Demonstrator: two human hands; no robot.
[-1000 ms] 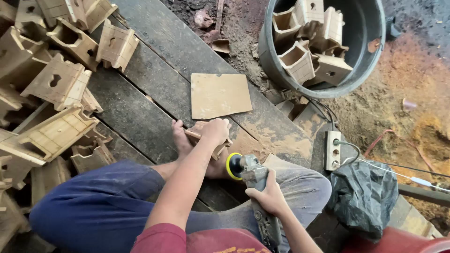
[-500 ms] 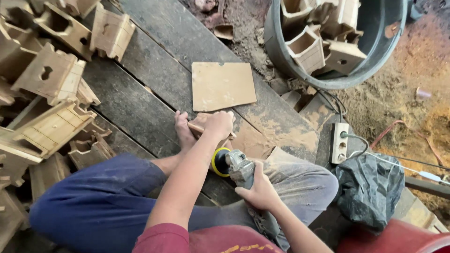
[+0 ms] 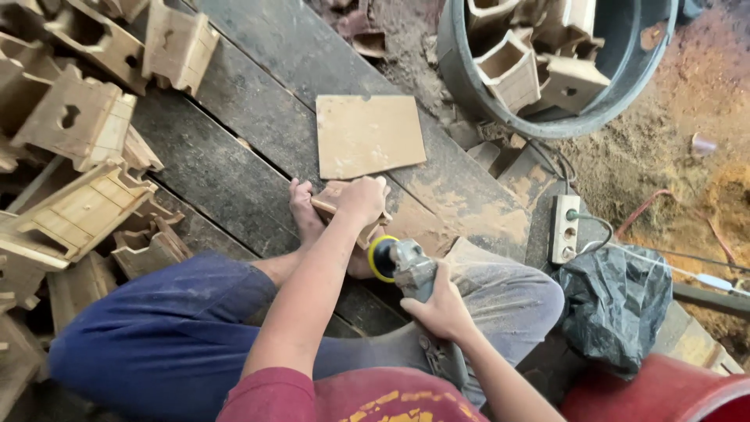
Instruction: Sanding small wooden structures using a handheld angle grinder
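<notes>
Nearest us, our right hand (image 3: 442,309) wraps the grey body of the sander (image 3: 406,270), whose long axis runs up and to the left, its yellow-rimmed disc meeting the wooden piece (image 3: 337,200). Our left hand (image 3: 361,199) clamps that pale, rough-cut piece against the dark, dusty planks (image 3: 234,164) (a bare foot sits beside it). Beyond lies a flat square board (image 3: 369,134). Farthest, a round grey tub (image 3: 625,86) holds small box-shaped wooden houses (image 3: 512,70).

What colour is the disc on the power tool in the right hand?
Yellow, with a dark rim: the disc shows in the head view, against the wooden piece.
</notes>
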